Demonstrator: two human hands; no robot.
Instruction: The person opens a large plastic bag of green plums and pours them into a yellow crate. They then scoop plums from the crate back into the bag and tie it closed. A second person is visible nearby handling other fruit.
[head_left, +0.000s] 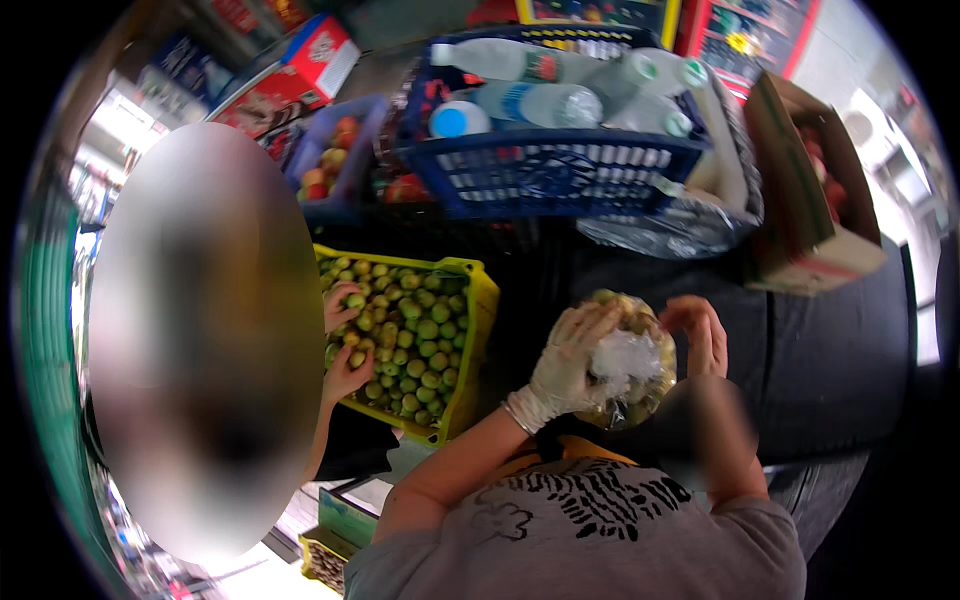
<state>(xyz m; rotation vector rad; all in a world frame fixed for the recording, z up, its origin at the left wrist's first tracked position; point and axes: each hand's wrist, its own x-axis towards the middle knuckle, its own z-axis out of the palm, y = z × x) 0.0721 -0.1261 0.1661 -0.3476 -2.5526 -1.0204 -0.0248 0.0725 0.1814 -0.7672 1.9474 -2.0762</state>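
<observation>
On the black surface before me sits a rounded pack of small greenish-yellow fruit (651, 352) in clear plastic, with a whitish patch, perhaps bunched film or glare, on top. My left hand (574, 352), in a thin whitish glove, holds its left side, with the fingers spread over the top. At the pack's upper right edge is my right hand (697, 326), bare, with bent fingers. Whether its fingertips pinch the film cannot be made out. A yellow plastic crate (480, 330) of small round green fruit (427, 328) stands left of the pack.
Another person's hands (349, 375) handle fruit at the crate's left side. Behind stands a blue plastic basket (540, 176) of plastic bottles. A cardboard box (795, 217) with reddish fruit is at the right. A purple bin (352, 154) of red-yellow fruit lies at the back left.
</observation>
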